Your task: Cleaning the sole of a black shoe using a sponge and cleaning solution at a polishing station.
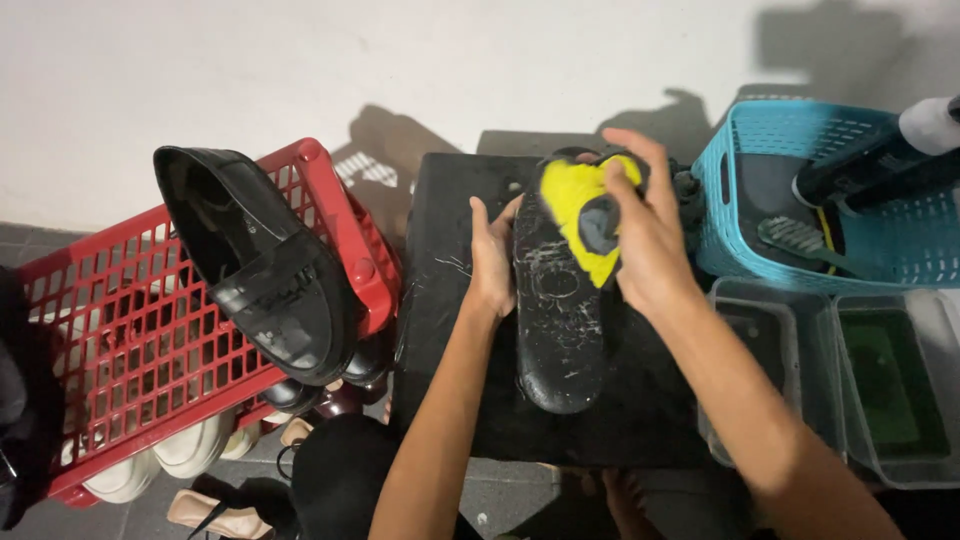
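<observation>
A black insole (558,315) lies lengthwise on a black block (445,300), streaked with white foam. My left hand (492,255) presses on the insole's left edge and holds it in place. My right hand (645,225) grips a yellow and grey sponge (585,215) against the insole's far end. A black loafer (265,275) rests tilted on the rim of a red basket (130,330) to the left, its opening facing me.
A turquoise basket (860,170) at right holds a brush (800,238) and a dark bottle with a white cap (890,155). Two clear tubs (885,385) stand below it. Other shoes (190,450) lie under the red basket. A white wall is behind.
</observation>
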